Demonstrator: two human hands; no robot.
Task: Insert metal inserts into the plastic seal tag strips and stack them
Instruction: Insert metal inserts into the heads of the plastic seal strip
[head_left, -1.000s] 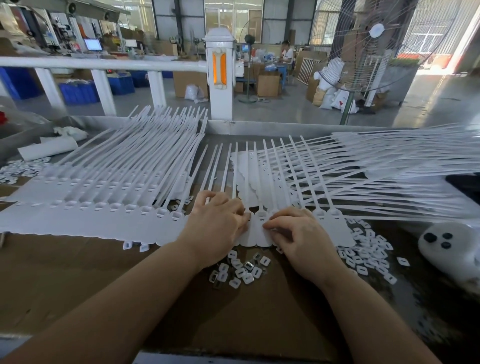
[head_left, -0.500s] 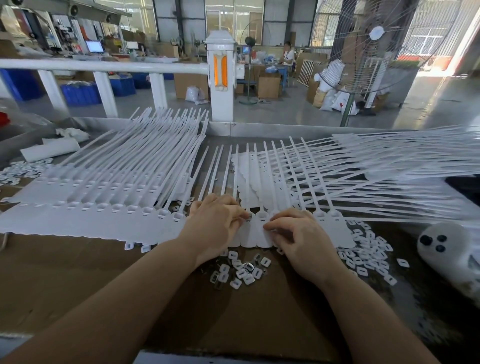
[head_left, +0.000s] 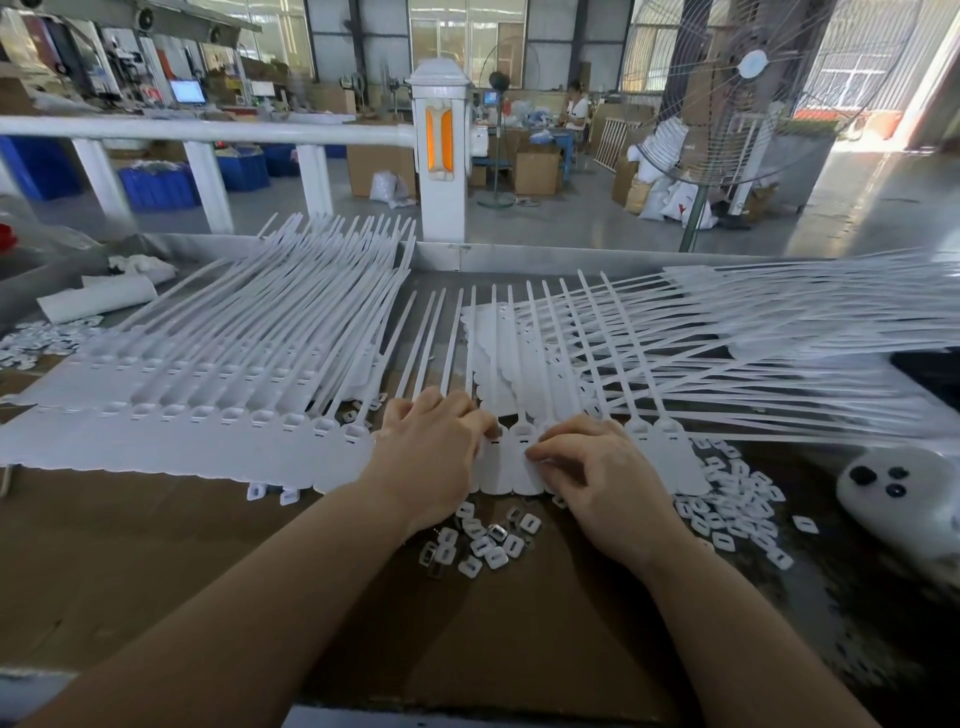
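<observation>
A white strip of joined seal tags (head_left: 519, 457) lies across the cardboard in front of me, its long tails pointing away. My left hand (head_left: 431, 457) rests curled on the strip's left tags. My right hand (head_left: 597, 473) presses fingertips onto a tag head in the middle; whether an insert is under them is hidden. Small metal inserts (head_left: 478, 540) lie loose just below the strip, between my wrists. More inserts (head_left: 737, 504) are scattered at the right. A stack of tag strips (head_left: 208, 395) sits to the left.
A loose heap of tag strips (head_left: 779, 338) fans out at the right. A white device (head_left: 904, 499) with dark buttons lies at the right edge. More inserts (head_left: 36, 338) and a paper roll (head_left: 98, 301) sit far left. A white railing (head_left: 208, 130) and a fan (head_left: 727, 93) stand beyond.
Both hands have stayed on the strip, with only slight finger shifts on the tag heads. The view has tilted a little.
</observation>
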